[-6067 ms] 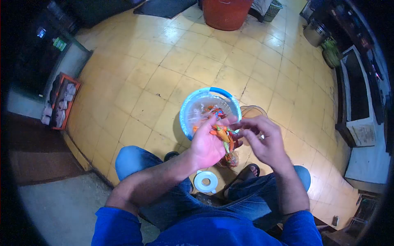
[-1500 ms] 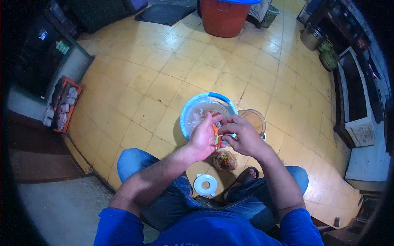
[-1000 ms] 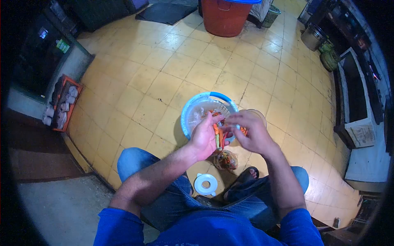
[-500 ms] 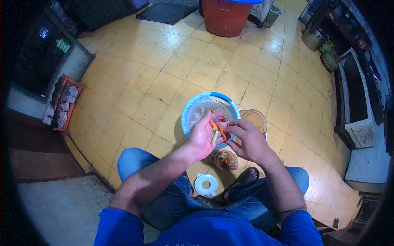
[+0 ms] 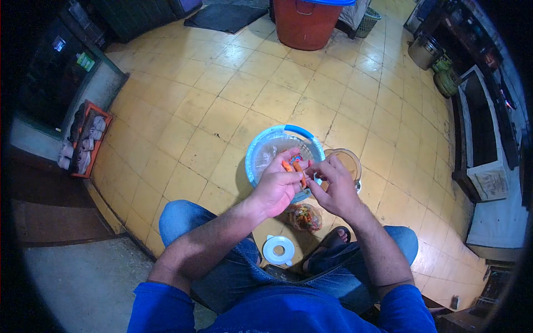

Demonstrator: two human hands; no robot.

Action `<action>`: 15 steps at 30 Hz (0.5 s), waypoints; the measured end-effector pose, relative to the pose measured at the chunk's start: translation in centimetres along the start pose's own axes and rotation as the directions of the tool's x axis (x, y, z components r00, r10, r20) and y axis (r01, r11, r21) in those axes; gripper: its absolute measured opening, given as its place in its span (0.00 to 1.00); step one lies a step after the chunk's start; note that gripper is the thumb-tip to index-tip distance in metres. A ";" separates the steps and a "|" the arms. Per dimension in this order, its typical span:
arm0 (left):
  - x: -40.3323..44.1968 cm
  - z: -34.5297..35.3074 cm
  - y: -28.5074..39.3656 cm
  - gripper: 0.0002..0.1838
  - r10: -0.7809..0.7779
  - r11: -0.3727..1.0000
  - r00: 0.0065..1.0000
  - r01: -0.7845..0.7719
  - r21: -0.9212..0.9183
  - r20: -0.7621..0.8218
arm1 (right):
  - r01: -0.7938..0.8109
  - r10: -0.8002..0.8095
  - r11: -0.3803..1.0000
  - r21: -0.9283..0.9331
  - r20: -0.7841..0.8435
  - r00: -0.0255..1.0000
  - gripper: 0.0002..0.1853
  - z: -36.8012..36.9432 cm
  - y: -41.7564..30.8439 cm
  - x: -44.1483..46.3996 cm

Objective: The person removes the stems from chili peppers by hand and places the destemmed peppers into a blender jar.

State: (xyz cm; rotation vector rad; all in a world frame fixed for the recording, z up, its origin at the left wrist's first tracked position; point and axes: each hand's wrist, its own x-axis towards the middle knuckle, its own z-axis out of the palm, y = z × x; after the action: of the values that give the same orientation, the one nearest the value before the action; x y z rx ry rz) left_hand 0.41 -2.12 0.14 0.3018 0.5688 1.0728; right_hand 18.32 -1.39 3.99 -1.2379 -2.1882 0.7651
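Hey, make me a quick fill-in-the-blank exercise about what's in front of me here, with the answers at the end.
1. The left hand holds peppers near a basket whose rim is ____.
2. The ring-shaped thing, with a round hole in its middle, is ____ in colour.
3. The rack at the picture's left side holds several ____.
4. The see-through bag rests on the tiled ____.

Missing words: blue; white; shoes; floor.

Orange chillies, two-tone blue basket rim, yellow floor with dark grid lines, brick-red tub
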 end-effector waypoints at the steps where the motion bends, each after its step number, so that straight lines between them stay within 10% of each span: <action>1: -0.1 0.0 -0.1 0.31 -0.021 0.998 1.000 0.021 -0.054 -0.005 | -0.066 0.067 0.993 0.099 -0.006 0.998 0.11 0.5 -0.1 -0.1; 12: 0.2 1.2 0.5 0.28 0.102 0.976 0.982 -0.068 0.207 -0.159 | -0.320 0.433 0.777 0.542 -0.090 0.897 0.08 0.4 3.4 1.8; 15: 0.0 1.1 1.0 0.28 0.047 0.983 0.982 -0.013 0.182 -0.183 | -0.200 0.287 0.886 0.417 -0.156 0.945 0.11 0.6 4.3 2.2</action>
State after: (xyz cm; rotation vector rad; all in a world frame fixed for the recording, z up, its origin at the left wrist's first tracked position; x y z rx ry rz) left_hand 0.30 -1.63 1.54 0.3716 0.8345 1.0876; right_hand 19.44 2.22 0.97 -1.3233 -1.6170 1.0625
